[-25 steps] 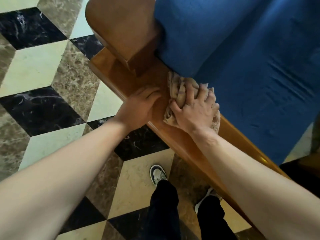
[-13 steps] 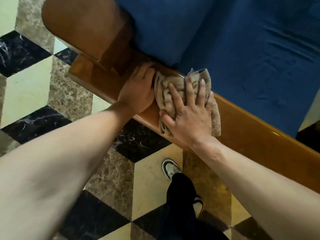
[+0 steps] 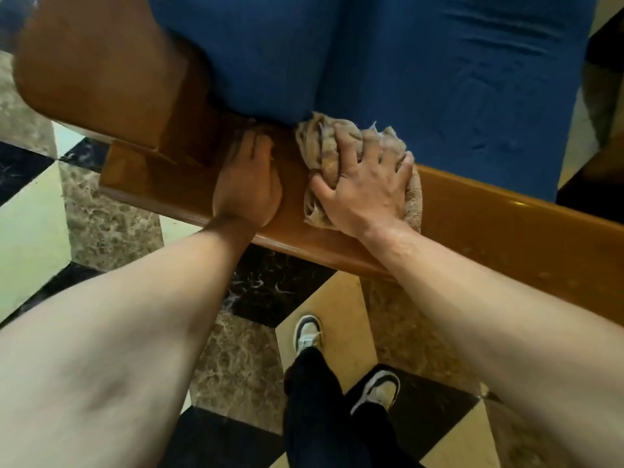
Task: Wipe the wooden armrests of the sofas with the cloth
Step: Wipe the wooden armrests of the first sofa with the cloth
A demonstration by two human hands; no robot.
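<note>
Since half a second ago, the crumpled tan terry cloth (image 3: 324, 153) has been bunched up under the right hand (image 3: 363, 187), whose fingers, then laid flat and straight over it, are now seen curled and clamped into the fabric. The cloth is pressed on the glossy brown wooden armrest rail (image 3: 489, 228), right against the lower edge of the blue upholstered sofa cushion (image 3: 405, 69), with a fringe of it showing past the knuckles. The left hand (image 3: 248, 182) is rested on the same rail just beside the cloth, a narrow strip of bare wood being left between them; its fingers are held together and bent down over the far edge of the wood, nothing being gripped. A rounded wooden armrest block (image 3: 91, 69) is seen above the left hand. Below, two white-and-black sneakers (image 3: 307, 332) are planted on the patterned marble floor (image 3: 111, 211).
</note>
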